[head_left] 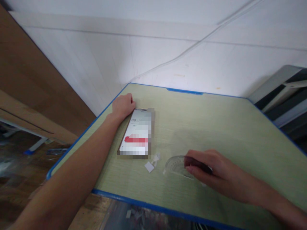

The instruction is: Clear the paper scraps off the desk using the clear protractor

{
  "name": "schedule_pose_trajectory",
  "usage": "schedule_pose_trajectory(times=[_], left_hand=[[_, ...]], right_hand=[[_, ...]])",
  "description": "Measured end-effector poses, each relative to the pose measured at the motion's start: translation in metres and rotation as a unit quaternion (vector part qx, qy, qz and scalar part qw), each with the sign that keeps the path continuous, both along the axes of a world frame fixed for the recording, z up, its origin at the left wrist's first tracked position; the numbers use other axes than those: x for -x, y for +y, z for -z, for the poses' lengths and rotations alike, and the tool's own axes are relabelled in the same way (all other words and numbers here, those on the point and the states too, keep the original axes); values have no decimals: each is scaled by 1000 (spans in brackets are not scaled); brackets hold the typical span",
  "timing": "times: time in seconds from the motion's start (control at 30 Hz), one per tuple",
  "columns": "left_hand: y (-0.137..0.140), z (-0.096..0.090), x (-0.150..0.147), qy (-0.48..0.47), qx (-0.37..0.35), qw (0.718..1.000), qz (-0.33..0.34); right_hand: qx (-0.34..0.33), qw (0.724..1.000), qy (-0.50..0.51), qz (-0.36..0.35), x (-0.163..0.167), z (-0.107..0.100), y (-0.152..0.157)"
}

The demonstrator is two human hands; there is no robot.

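Observation:
My right hand (pixel 216 172) pinches a clear, half-round protractor (pixel 176 164) between thumb and fingers, a little to the right of the table's middle. The protractor's curved edge points away from me, and its right end is hidden by the hand. At the upper left of the table rests my left hand (pixel 123 104), its fingers curled into a loose fist; nothing shows in it. Beside it lies a phone (pixel 136 132), face up, its lit screen partly blurred out with a red bar and timer-like digits. White paper scraps (pixel 149 166) are between the phone and the protractor.
The pale green table (pixel 203 118) has a blue rim and stands against a white wall (pixel 153 57). On the left is a brown wooden panel (pixel 35 70). Grey metal frames (pixel 283 92) lean at the right. More scraps (pixel 136 214) appear below the front edge.

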State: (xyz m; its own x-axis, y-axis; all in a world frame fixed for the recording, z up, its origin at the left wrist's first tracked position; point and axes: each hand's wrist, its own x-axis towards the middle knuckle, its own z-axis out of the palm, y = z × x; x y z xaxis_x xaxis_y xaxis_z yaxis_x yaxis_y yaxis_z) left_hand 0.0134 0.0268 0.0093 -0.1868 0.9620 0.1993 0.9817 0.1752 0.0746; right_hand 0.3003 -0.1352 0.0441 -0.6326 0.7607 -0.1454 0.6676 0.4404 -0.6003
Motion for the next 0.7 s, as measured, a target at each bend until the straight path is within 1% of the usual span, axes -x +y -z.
schedule_pose_trajectory(times=[0.2,0.4,0.6,0.7], left_hand=[[2,2,2,-6,-7,1000,4],[1,1,1,-10,-6,1000,6],[0,0,0,-7,-4,1000,4],[1,1,1,-2,-4,1000,6]], right_hand=[[-13,1000,20,10,-2,3,2],[-16,1000,-17,-3,0,-1,-2],[-31,999,-8,-12,-3,-1,-5],[-59,998,-15,-8,-3,3,-4]])
